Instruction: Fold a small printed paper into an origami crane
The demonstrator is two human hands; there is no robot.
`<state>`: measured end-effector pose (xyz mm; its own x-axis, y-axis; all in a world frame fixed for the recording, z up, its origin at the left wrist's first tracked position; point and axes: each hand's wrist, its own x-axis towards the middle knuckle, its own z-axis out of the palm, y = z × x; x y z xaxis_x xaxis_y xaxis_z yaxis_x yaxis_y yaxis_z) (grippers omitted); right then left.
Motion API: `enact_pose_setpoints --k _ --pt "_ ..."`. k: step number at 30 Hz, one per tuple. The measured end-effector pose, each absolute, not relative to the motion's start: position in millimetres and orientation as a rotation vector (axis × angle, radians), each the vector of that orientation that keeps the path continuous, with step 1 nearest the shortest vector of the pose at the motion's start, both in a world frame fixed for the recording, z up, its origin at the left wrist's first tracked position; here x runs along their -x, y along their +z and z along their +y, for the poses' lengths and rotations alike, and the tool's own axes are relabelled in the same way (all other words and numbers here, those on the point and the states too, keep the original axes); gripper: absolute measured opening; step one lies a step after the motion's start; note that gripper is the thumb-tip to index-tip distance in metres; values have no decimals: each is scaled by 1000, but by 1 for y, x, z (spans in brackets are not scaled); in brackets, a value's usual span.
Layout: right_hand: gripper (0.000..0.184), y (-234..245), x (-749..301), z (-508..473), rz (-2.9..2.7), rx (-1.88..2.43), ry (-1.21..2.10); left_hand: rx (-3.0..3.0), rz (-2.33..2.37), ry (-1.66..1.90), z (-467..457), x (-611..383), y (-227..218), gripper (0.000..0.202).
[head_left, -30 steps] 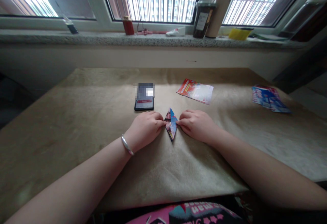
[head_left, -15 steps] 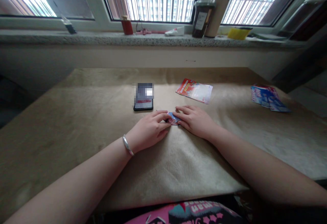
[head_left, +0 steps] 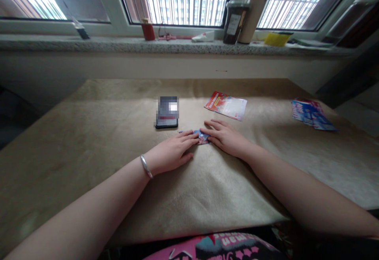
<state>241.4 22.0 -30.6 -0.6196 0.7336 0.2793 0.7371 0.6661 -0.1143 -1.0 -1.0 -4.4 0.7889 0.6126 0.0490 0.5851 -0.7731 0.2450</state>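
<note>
Covering the paper [head_left: 204,138] from both sides

Resting the left hand [head_left: 170,152] on the paper's left part, laying its fingers nearly straight and close together over the top, stretching its thumb out on the near side. Resting the right hand [head_left: 227,138] on the paper's right end, parting its fingers a little. Spreading both hands wide and low, with fingertips almost meeting. Baring just a small blue and pink patch of paper between them, and a thin tip past the left fingers; not telling the shape of the covered part. Having the paper lying near the middle of the beige table [head_left: 79,141], just nearer than the phone [head_left: 166,113]. Wearing a bangle [head_left: 145,166] on the left wrist. Having a red and white leaflet [head_left: 226,106] lying a little beyond the right hand, and blue cards [head_left: 312,114] overlapping well off to the right. Facing a stone sill [head_left: 112,46] past the table, bearing a red jar [head_left: 148,32], a dark jar [head_left: 233,26] and a yellow object [head_left: 276,39], below a window [head_left: 180,3]
</note>
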Motion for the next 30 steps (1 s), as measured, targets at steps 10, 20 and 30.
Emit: enact_pose_setpoints --k 10,20,30 --pt "27 -20 -238 22 -2562 979 -97 -2860 930 249 -8 -4 -2 50" --pt "24 -22 -225 18 -2565 883 4 -2884 1068 50 -17 -11 -10 59" --pt "28 -17 -233 18 -2613 893 78 -2784 1042 -230 -12 -2 -1 74"
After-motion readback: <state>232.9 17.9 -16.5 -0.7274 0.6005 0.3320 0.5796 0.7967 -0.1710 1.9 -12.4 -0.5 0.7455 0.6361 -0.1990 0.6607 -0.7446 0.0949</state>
